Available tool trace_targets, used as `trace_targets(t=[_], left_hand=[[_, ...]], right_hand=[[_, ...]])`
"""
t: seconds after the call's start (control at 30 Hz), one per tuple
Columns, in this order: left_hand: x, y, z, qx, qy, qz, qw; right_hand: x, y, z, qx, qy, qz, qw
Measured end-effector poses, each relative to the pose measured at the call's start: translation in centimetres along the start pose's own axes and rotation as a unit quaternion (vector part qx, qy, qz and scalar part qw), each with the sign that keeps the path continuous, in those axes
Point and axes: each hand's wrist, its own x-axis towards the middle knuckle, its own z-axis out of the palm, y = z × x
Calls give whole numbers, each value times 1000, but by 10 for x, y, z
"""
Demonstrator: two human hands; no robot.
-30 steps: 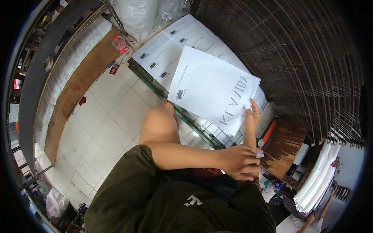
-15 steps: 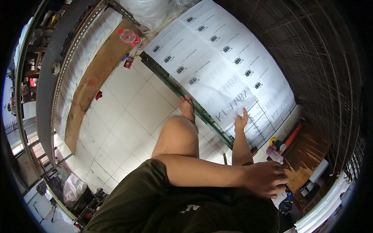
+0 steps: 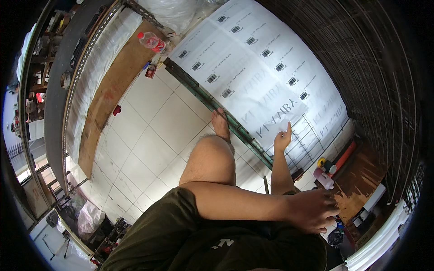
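Note:
My right hand [image 3: 283,141] reaches forward over the near edge of a thin white, see-through plastic sheet [image 3: 244,63] printed with rows of dark marks and large letters. Its index finger stretches forward, and the thumb and other fingers seem closed on the sheet's bunched edge. Under the sheet shows a dark wire grid [image 3: 300,147]. Across my lap lies my left forearm, and my left hand [image 3: 314,210] hangs at its right end with the back up and fingers curled. Whatever that hand holds, if anything, is hidden.
A green metal bar [image 3: 203,97] borders the sheet's left side, my bare foot beside it. A tall dark wire rack [image 3: 370,63] stands at right. Near my hands are a pink bottle [image 3: 323,179] and a worn wooden board [image 3: 352,205]. A red-capped bottle [image 3: 151,41] stands far left.
The view has shifted a little, moving most things slightly right. My right hand stays at the sheet's near edge, and my left hand keeps its pose.

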Motion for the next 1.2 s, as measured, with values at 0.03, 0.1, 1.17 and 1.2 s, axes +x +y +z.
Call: trace_targets(t=[0.03,0.1,1.17,1.2], left_hand=[[-1,-1,0,-2,-2,3,1000],[-2,-1,1,-9,-4,3,1000],[20,-14,6,67,-68,14,995],[24,-6,9,60,-111,-35,991]], right_hand=[[1,0,0,3,-1,14,1000],[2,0,1,5,-6,23,1000],[-68,-92,-268,-99,59,-58,992],[-72,-93,-310,-126,139,-97,978]])
